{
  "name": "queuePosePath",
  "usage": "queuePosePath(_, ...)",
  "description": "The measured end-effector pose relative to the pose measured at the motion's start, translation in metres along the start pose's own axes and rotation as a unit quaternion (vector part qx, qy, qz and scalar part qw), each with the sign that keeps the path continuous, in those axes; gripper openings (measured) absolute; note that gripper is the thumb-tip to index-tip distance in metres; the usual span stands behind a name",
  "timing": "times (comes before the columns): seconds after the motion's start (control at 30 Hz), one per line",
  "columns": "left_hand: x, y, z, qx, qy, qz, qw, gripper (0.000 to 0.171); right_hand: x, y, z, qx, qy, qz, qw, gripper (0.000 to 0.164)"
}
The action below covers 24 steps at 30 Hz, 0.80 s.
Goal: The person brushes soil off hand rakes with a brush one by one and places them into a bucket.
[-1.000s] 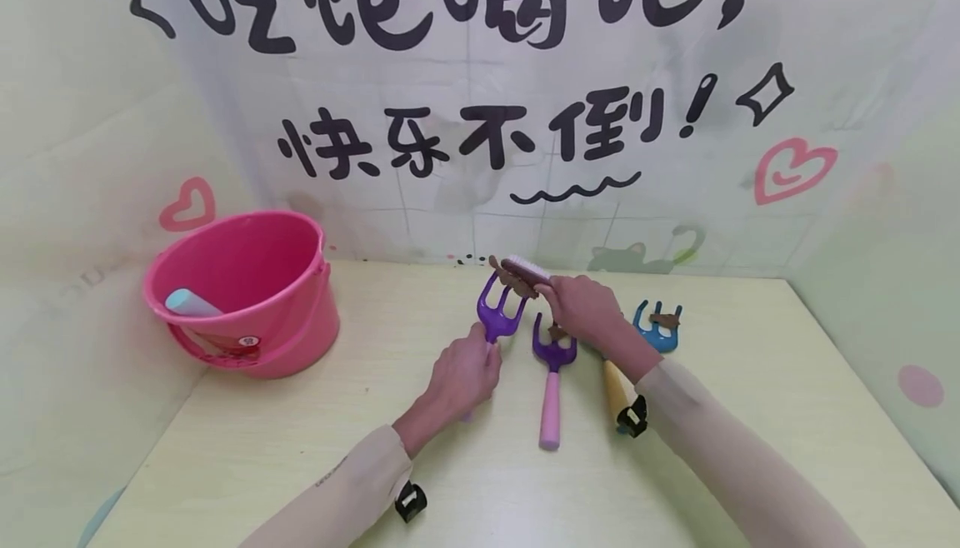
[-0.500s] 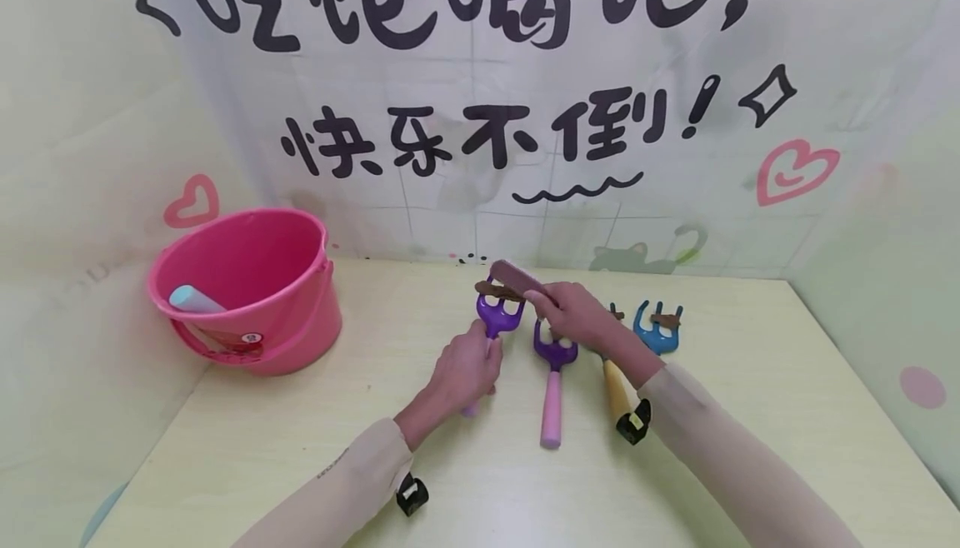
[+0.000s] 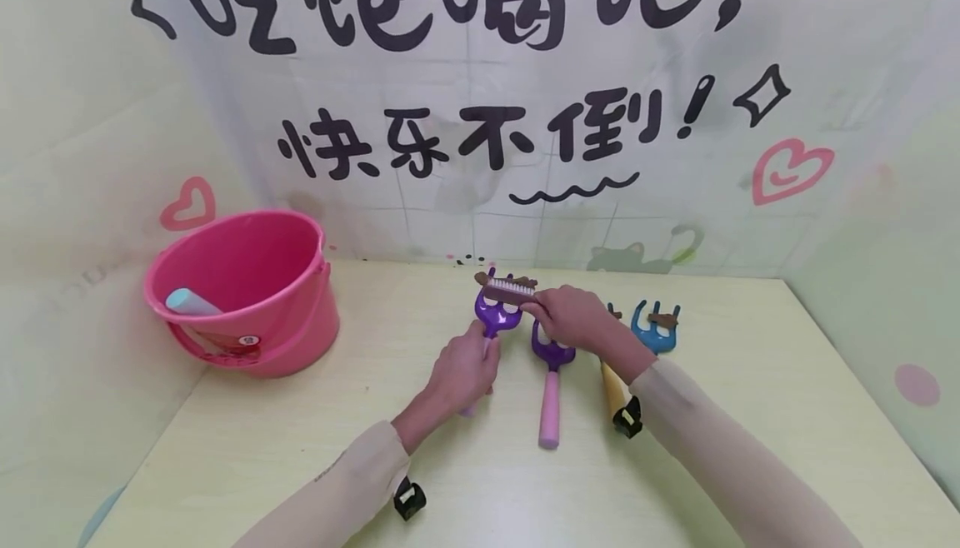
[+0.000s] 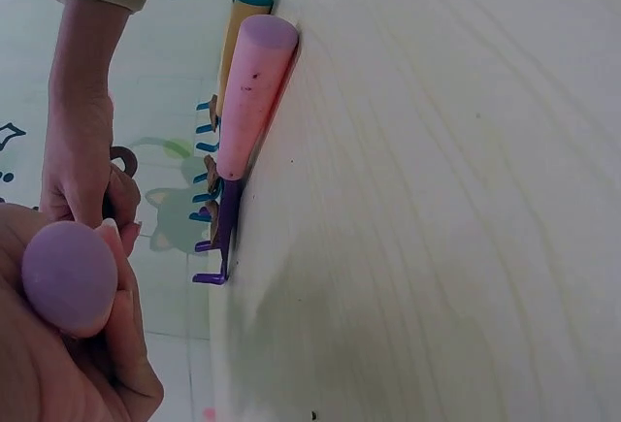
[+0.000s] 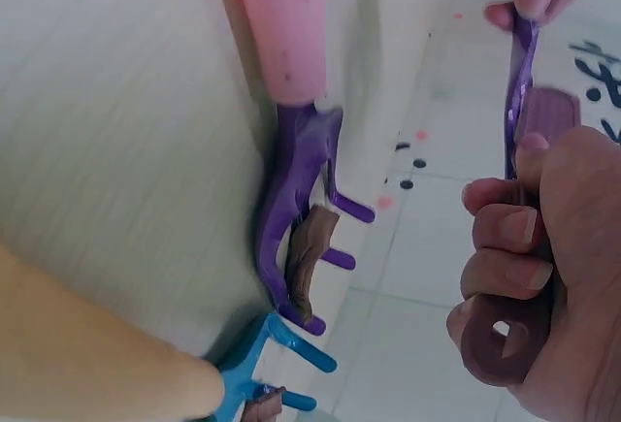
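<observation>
My left hand (image 3: 457,373) grips the lilac handle of a small purple garden rake (image 3: 497,318), its tines pointing up and away. In the left wrist view the round handle end (image 4: 70,278) sticks out of the curled fingers. My right hand (image 3: 573,316) holds a mauve brush (image 3: 506,293) with white bristles across those tines. A ring-shaped end (image 5: 505,340) of the brush shows below the right fingers. Brown clay-like stuff (image 3: 481,278) sits on the tines, partly hidden behind the brush.
To the right lie a purple rake with a pink handle (image 3: 550,415), a rake with a tan handle (image 3: 612,386) and a blue rake (image 3: 652,338), with brown bits on their tines. At left stands a pink bucket (image 3: 318,323) with a light-blue cylinder (image 3: 191,302) inside.
The brush has moved down across the tines and turned from slanted to nearly level, with its bristles showing again. My left hand and its rake stay almost in place.
</observation>
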State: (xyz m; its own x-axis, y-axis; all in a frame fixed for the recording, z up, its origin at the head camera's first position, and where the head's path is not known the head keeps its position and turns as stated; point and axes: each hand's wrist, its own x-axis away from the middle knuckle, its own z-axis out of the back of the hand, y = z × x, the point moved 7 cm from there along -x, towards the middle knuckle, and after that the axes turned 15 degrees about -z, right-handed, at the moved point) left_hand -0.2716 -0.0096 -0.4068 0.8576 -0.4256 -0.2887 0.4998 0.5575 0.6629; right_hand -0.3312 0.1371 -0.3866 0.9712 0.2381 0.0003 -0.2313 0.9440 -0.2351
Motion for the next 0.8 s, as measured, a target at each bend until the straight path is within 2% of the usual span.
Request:
queuePosePath(0.13,0.0002,-0.0007,0.0030,-0.030,0.004,0.001,0.9995,0.017,-0.0031,-0.0007,0.0008,0.041,0.002,-0.031,0.999,0.037)
queuePosePath(0.33,-0.0019,-0.0020,0.0045,-0.033,0.002,0.006,0.9994,0.017,-0.0043,-0.0034,0.0039,0.095,0.025,-0.043,0.994,0.038)
queuePosePath(0.6,-0.0031,-0.0011,0.0037,-0.012,-0.005,0.011,0.9999,0.016,-0.0026,-0.0001,0.0029,0.102,0.061,-0.061,0.991,0.037)
queuePosePath(0.8,-0.0032,0.0001,0.0074,-0.071,0.005,-0.004,0.9975,0.017,-0.0037,0.0020,0.0059,0.063,0.051,-0.064,0.995,0.039)
